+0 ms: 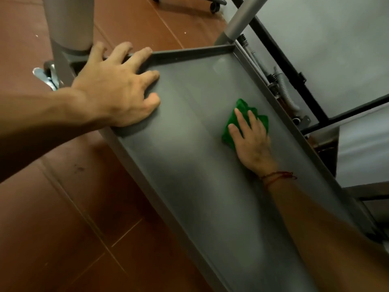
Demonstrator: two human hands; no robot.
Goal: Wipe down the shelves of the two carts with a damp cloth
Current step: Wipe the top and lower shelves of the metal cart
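**Green cloth pressed flat on the cart shelf**

Presses the right hand point(252, 138) palm-down on a crumpled green cloth point(245, 106), fingers straight and released, not curled round the fabric. Places the cloth at about 2 o'clock on the grey metal shelf point(189, 165), flat against the shelf floor and near the right-side rim, with green fabric visible past the fingertips toward 12 o'clock and beside the hand at 9 o'clock. Wears a red thread bracelet point(277, 175) on that wrist.

Plants the left hand point(117, 89) at 10 o'clock, on the far-left corner of the shelf, fingers spread and released, grasping nothing. Lays three fingertips over the end rim point(189, 53), with thumb and forefinger down on the shelf floor.

Frames that end of the shelf with two round grey posts: left post point(69, 24) at 11 o'clock, just behind the left hand, and right post point(240, 22) at 1 o'clock. Stands on reddish-brown floor tiles point(52, 218). Catches a shiny caster point(45, 77) at 9 o'clock below the left post, grey ribbed hoses point(282, 87) at 3 o'clock beyond the right-side rim, and a small black wheel point(214, 6) at 12 o'clock.
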